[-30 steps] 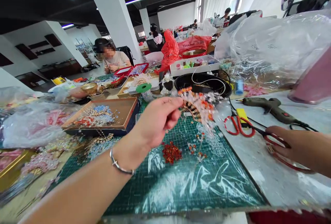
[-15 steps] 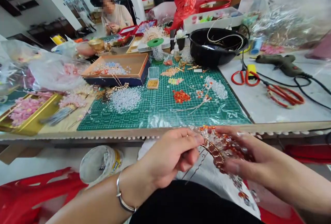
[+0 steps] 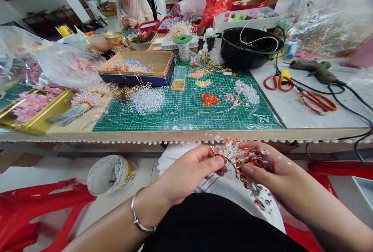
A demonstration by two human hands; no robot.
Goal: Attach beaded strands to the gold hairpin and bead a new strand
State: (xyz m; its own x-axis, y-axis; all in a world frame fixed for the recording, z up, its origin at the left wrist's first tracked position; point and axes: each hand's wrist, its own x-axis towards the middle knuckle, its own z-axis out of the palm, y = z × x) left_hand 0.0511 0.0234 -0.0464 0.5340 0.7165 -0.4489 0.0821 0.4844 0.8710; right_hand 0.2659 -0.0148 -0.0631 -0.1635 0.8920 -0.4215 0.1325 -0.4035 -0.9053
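Over my lap I hold a beaded hair comb (image 3: 237,162) with a curved gold-coloured wire base and clusters of clear and orange-red beads. My left hand (image 3: 194,172) pinches the left end of its base between thumb and fingers; thin wire prongs hang below. My right hand (image 3: 272,170) is wrapped round the beaded right part, its fingers partly hidden behind the beads. Beyond them, on the green cutting mat (image 3: 175,118), lie a heap of orange-red beads (image 3: 210,99), clear beads (image 3: 247,92) and a few beaded wire stems (image 3: 224,110).
A pale bead heap (image 3: 147,100) lies beside a shallow box (image 3: 163,75). Red-handled scissors (image 3: 278,83), pliers (image 3: 317,102) and a glue gun (image 3: 313,67) with trailing cord are at right, near a black basin (image 3: 241,52). A white bucket (image 3: 109,178) stands below. Another person (image 3: 134,9) sits opposite.
The comb has turned so its gold base and small loops show more plainly. My right hand has shifted slightly, still on the beads. The camera view has tilted a little downward.
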